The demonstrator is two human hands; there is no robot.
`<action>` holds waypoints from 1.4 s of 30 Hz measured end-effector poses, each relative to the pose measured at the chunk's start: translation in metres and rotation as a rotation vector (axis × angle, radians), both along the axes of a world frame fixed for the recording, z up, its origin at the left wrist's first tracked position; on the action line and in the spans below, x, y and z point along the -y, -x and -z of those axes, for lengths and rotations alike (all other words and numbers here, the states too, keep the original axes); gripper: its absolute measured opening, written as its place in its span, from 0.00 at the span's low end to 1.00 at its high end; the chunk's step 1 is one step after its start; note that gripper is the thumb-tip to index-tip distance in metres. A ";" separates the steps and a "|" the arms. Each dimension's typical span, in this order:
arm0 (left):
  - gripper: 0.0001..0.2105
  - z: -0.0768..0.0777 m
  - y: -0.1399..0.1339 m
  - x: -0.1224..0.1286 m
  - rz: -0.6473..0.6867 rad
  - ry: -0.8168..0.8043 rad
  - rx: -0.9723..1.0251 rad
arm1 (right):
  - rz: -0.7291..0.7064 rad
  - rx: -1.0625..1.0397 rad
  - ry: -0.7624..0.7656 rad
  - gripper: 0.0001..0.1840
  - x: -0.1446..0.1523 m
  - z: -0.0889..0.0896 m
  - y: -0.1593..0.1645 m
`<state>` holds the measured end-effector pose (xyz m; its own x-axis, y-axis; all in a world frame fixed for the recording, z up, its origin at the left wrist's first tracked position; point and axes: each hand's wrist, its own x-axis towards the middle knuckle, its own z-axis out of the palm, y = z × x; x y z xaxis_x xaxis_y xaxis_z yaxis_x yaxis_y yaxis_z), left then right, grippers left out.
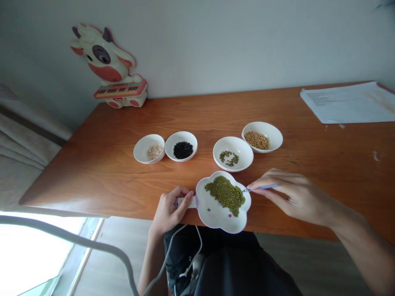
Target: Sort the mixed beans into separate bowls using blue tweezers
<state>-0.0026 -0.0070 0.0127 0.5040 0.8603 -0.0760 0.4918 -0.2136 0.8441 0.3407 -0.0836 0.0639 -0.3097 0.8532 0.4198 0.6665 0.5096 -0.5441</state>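
Observation:
My left hand point(171, 207) is closed around the short handle of a white, flower-shaped plate point(212, 218) with a purple rim. A pile of green mung beans point(226, 193) covers much of its upper and right part. Between the fingers of my right hand point(285, 191) is a slim blue tool, apparently tweezers point(267, 187), its tip at the right edge of the pile. Whether the tip grips a bean is too small to tell. Just behind the plate, a white bowl point(233, 166) holds some mung beans point(228, 158).
Beyond stand a bowl of tan beans point(257, 139), a bowl of black beans point(183, 150) and a bowl of pale flat pieces point(154, 152). A cow-shaped toy keyboard point(120, 88) is at the back left, paper sheets point(348, 102) at the back right. A grey cable point(101, 246) crosses the lower left.

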 end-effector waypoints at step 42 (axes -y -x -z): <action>0.16 0.000 0.000 0.000 0.006 0.002 -0.009 | 0.073 0.004 -0.125 0.17 0.001 -0.004 0.000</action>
<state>-0.0026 -0.0073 0.0124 0.5080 0.8574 -0.0825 0.4984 -0.2145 0.8400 0.3405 -0.0844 0.0684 -0.2501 0.8148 0.5231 0.7064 0.5230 -0.4770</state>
